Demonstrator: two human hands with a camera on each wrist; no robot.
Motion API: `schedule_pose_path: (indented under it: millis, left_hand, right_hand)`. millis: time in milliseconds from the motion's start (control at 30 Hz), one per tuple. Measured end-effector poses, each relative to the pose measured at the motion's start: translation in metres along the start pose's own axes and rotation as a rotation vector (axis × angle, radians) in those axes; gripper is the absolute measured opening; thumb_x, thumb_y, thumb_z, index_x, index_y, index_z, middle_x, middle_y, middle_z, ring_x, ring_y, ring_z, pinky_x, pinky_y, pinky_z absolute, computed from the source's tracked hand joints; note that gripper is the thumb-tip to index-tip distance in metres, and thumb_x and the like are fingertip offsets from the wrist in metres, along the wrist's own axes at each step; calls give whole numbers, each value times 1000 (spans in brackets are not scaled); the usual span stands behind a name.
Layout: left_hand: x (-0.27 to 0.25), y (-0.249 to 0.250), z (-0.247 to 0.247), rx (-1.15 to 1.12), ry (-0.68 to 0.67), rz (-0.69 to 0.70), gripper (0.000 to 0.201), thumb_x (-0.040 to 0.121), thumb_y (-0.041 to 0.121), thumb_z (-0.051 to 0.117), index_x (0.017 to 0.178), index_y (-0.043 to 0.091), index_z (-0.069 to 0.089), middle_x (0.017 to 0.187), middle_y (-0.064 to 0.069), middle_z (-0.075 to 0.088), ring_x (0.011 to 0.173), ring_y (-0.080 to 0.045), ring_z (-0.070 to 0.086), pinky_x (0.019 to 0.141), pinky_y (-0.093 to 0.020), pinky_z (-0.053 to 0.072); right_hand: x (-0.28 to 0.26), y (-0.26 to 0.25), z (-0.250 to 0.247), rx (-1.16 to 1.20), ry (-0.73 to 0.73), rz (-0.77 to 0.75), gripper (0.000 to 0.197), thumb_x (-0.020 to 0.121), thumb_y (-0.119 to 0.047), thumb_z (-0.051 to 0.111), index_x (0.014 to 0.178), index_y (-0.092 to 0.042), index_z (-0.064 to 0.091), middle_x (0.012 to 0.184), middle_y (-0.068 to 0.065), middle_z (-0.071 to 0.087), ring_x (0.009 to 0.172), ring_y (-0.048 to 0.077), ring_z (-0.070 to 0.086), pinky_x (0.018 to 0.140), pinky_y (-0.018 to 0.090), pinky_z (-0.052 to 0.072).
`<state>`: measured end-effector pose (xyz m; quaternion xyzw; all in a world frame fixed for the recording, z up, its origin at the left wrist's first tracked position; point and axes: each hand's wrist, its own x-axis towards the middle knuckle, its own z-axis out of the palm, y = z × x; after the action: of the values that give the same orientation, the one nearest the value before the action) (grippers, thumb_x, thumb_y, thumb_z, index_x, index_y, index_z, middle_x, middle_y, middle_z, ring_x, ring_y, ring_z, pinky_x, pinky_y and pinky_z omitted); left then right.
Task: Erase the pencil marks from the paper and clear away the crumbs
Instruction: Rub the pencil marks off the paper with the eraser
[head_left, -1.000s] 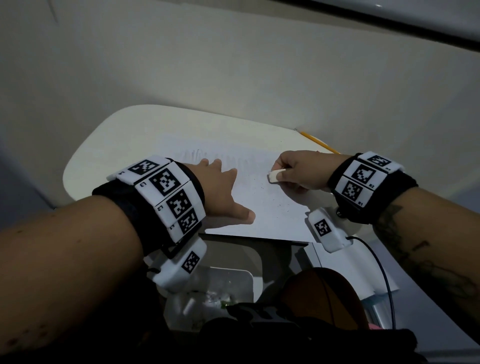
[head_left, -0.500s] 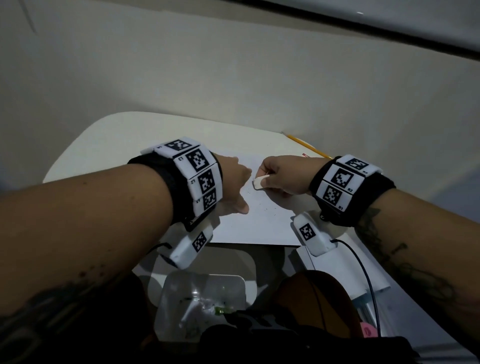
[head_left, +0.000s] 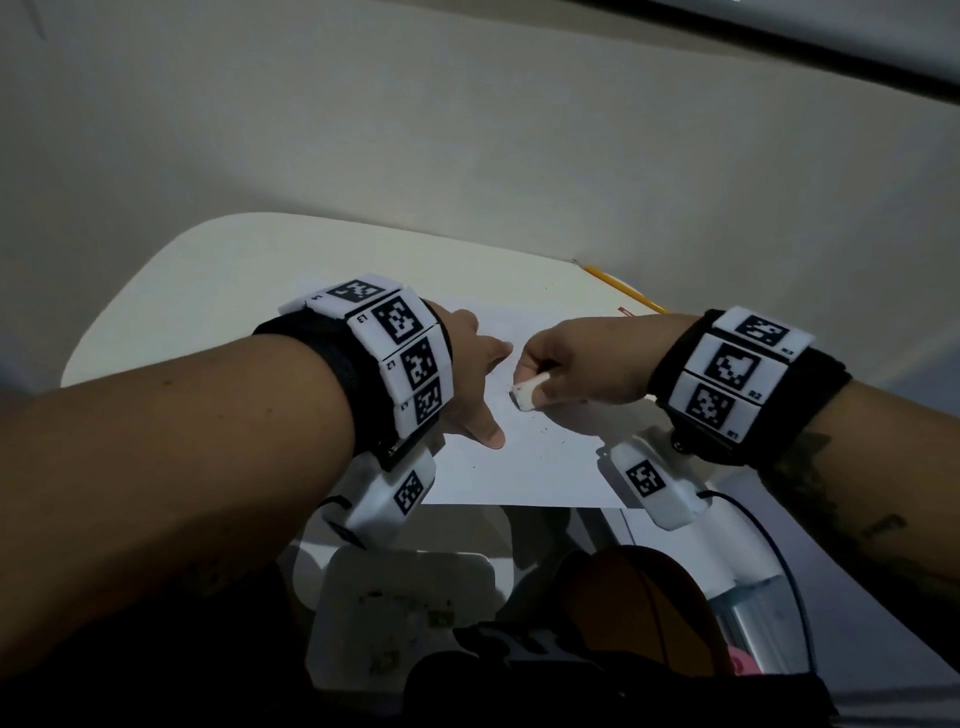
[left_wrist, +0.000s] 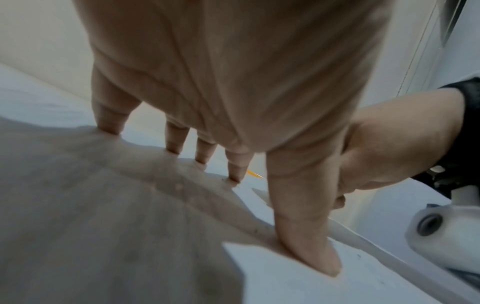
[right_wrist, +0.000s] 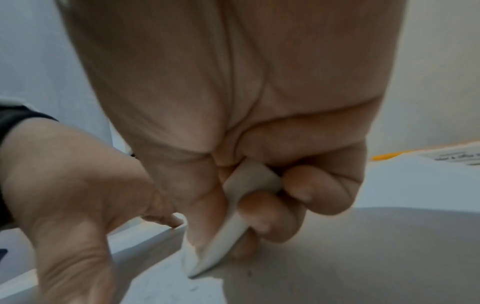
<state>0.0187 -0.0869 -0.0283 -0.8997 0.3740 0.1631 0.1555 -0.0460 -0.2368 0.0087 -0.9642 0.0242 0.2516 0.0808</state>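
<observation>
A white sheet of paper (head_left: 545, 462) lies on the pale table (head_left: 218, 280). My left hand (head_left: 467, 384) lies flat on the sheet with straight, spread fingers (left_wrist: 306, 236) pressing it down. Just to its right, my right hand (head_left: 566, 358) pinches a white eraser (head_left: 527, 395) between thumb and curled fingers. The eraser (right_wrist: 221, 236) has its tip down on the paper (right_wrist: 363, 257). Small dark crumbs (head_left: 545, 431) dot the sheet near the eraser. Any pencil marks are too faint to make out.
A yellow pencil (head_left: 623, 288) lies at the table's far right edge by the wall. Below the table's near edge sit a white tray (head_left: 405, 613) with scraps and a brown rounded object (head_left: 639, 608). A cable (head_left: 789, 571) runs from my right wrist.
My left hand slid right along the paper towards the right hand. The right hand with the eraser shifted left and down a little, so the two hands now sit close together.
</observation>
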Motion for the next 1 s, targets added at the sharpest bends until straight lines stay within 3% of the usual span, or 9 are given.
schedule_pose_path:
  millis: [200, 333, 433, 600, 700, 833, 1000]
  left_hand:
    - [0, 0, 2, -6, 23, 2, 108, 62, 87, 57, 151, 42, 17, 144, -1, 38, 124, -31, 46, 80, -39, 33]
    - [1, 0, 2, 1, 21, -3, 112, 61, 89, 56, 153, 39, 15, 146, -1, 36, 125, -31, 46, 85, -41, 37]
    - [2, 1, 2, 26, 23, -10, 115, 59, 91, 54, 153, 40, 12, 148, -1, 34, 126, -32, 46, 91, -43, 40]
    - [0, 2, -1, 22, 17, 0, 110, 63, 88, 55, 153, 40, 13, 148, -1, 34, 126, -31, 45, 83, -40, 36]
    - [1, 1, -1, 29, 10, -2, 112, 62, 88, 56, 153, 38, 14, 149, -2, 33, 127, -32, 45, 91, -42, 39]
    - [1, 2, -2, 25, 6, -10, 116, 60, 89, 57, 154, 39, 10, 149, -3, 33, 128, -33, 44, 95, -43, 39]
    - [0, 3, -2, 41, 19, 3, 113, 62, 89, 55, 153, 40, 9, 147, -4, 34, 127, -34, 44, 95, -44, 39]
  right_hand:
    - [16, -2, 0, 36, 157, 27, 13, 94, -46, 58, 99, -33, 59, 110, -9, 63, 104, 15, 57, 99, 43, 45]
    - [5, -1, -3, -5, 16, -7, 21, 91, -53, 59, 101, -35, 61, 101, -12, 65, 97, 12, 59, 93, 35, 47]
    - [1, -1, -4, -37, -68, -16, 17, 89, -50, 64, 100, -37, 64, 100, -11, 68, 95, 11, 61, 92, 33, 48]
    - [16, -3, -4, 11, 149, 35, 17, 95, -42, 59, 104, -28, 60, 112, -5, 64, 106, 16, 57, 95, 36, 47]
    - [10, -1, -5, -16, 65, 16, 22, 93, -49, 59, 105, -31, 62, 106, -10, 64, 101, 13, 58, 94, 35, 47]
    - [2, -2, -7, -57, -81, 1, 16, 91, -47, 63, 102, -35, 64, 85, -14, 63, 80, 7, 57, 82, 28, 46]
    - [17, -3, -6, -19, 134, 55, 21, 94, -42, 60, 109, -27, 62, 114, -5, 63, 107, 16, 56, 95, 34, 46]
